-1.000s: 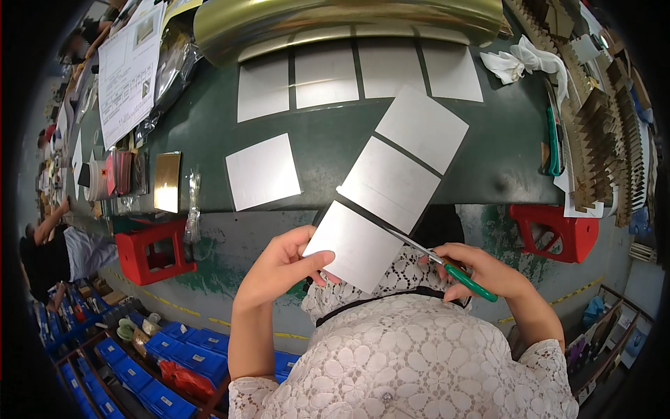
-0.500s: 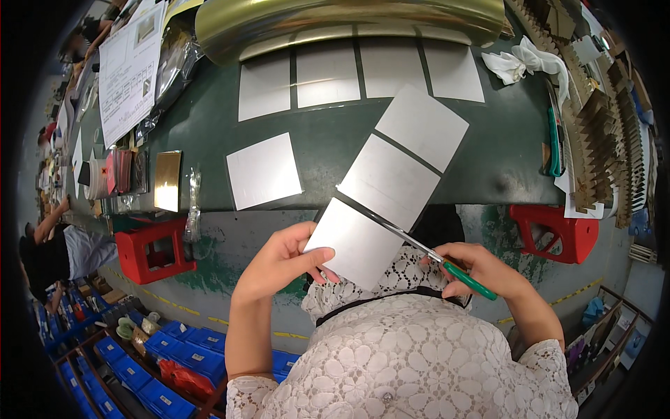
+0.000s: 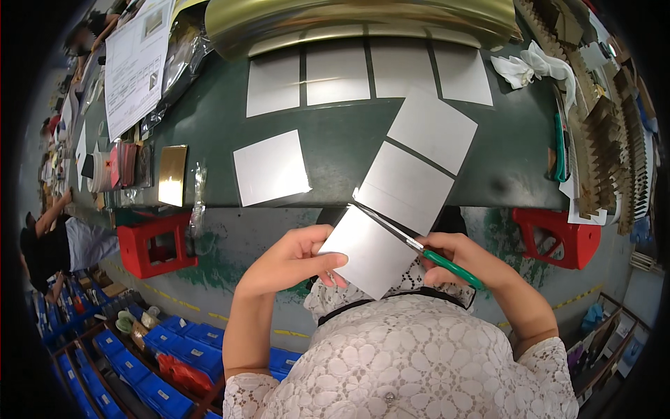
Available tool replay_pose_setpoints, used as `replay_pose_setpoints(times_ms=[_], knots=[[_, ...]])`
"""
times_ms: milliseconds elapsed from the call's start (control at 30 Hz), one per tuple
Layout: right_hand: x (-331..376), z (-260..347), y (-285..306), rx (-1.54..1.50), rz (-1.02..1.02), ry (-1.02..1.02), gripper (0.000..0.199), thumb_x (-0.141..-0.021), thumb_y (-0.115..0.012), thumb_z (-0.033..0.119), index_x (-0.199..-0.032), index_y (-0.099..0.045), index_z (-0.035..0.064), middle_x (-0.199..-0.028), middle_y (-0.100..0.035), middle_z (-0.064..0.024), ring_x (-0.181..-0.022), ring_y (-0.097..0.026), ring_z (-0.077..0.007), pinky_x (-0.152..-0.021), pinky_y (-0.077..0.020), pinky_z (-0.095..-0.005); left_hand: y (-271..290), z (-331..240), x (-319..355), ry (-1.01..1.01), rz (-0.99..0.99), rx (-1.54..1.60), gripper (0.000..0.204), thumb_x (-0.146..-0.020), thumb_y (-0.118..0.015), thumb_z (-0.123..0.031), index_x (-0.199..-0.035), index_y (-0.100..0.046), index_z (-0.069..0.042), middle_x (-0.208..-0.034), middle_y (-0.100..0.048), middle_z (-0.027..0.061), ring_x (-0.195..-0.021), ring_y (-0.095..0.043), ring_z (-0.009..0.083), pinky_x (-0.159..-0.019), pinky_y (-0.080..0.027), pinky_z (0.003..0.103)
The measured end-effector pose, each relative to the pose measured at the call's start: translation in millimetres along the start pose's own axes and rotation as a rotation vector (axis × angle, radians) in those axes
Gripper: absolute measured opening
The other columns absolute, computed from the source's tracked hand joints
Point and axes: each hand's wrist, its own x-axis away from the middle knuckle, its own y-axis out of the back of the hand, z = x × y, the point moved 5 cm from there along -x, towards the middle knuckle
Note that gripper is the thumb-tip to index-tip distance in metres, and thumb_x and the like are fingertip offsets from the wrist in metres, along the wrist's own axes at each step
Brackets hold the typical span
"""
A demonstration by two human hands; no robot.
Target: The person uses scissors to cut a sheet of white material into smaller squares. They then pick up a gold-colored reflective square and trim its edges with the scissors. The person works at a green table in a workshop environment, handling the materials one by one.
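Note:
My left hand [image 3: 299, 258] pinches the near silver-white panel [image 3: 370, 248] between thumb and fingers, just off the table's front edge. It is one end of a strip whose other panels, a middle one [image 3: 408, 185] and a far one [image 3: 433, 129], reach onto the table. My right hand [image 3: 460, 262] is wrapped round the green handle of a pair of scissors [image 3: 450, 269]. The scissor blades lie along the dark gap between the near and middle panels, their tips by the strip's left edge. Left of the strip, a separate silver panel [image 3: 272, 167] lies flat.
A big gold roll [image 3: 363, 24] lies across the back of the dark green table [image 3: 202, 133], with more silver panels [image 3: 338, 73] under it. A green-handled cutter [image 3: 560, 146] and white cloth [image 3: 534, 64] are at the right. Red stools [image 3: 157, 244] stand below; a person [image 3: 59, 237] is at far left.
The scissors have slid further left along the dark gap, and their tips now reach the strip's left edge. Both hands still hold what they held.

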Motion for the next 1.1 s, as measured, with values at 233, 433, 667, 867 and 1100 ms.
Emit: replay_pose_setpoints(times_ms=[233,433,667,867,1100], knots=[[-17,-4,-9,-0.049,0.051,0.038,0.044,-0.082,-0.076,0.023,-0.113,-0.059,-0.0031,-0.081,-0.053,0.0033,-0.076,-0.045,-0.0054,-0.067,-0.0406,-0.0227,-1,2,2,0.005,0.041,0.027,0.021,-0.092,-0.06,-0.011,-0.109,-0.058,0.002,-0.088,-0.067,0.0062,-0.075,-0.067,0.0122,-0.062,-0.053,0.022],[-23,1,-14,-0.031,0.062,0.028,0.045,-0.084,-0.074,0.025,-0.117,-0.059,-0.0029,-0.086,-0.056,0.0013,-0.079,-0.046,-0.007,-0.075,-0.0417,-0.0227,-3,8,10,-0.02,0.063,0.034,0.021,-0.091,-0.061,-0.009,-0.108,-0.058,0.002,-0.09,-0.067,0.0063,-0.074,-0.067,0.0126,-0.062,-0.053,0.022],[-12,-6,-8,-0.094,0.068,0.069,0.048,-0.085,-0.073,0.023,-0.123,-0.056,-0.0013,-0.075,-0.047,0.0039,-0.071,-0.043,-0.0058,-0.068,-0.0392,-0.0211,50,-38,35,-0.28,-0.423,-0.039,0.028,-0.088,-0.063,-0.008,-0.114,-0.056,0.003,-0.095,-0.066,0.0089,-0.067,-0.066,0.014,-0.056,-0.054,0.023],[5,-4,-6,-0.137,0.109,0.052,0.054,-0.082,-0.075,0.022,-0.127,-0.054,0.0014,-0.075,-0.046,0.0041,-0.07,-0.044,-0.0055,-0.064,-0.0384,-0.021,79,-70,25,-0.358,-0.551,-0.16,0.031,-0.09,-0.062,-0.016,-0.111,-0.055,0.005,-0.083,-0.067,0.0101,-0.062,-0.065,0.0137,-0.051,-0.05,0.02],[28,-5,1,-0.158,0.162,0.125,0.062,-0.075,-0.08,0.026,-0.127,-0.054,0.0031,-0.077,-0.049,0.0031,-0.072,-0.047,-0.0067,-0.065,-0.04,-0.0215,87,-83,10,-0.437,-0.582,-0.077,0.029,-0.091,-0.061,-0.016,-0.111,-0.055,0.004,-0.081,-0.067,0.0101,-0.063,-0.065,0.0124,-0.049,-0.048,0.02]])
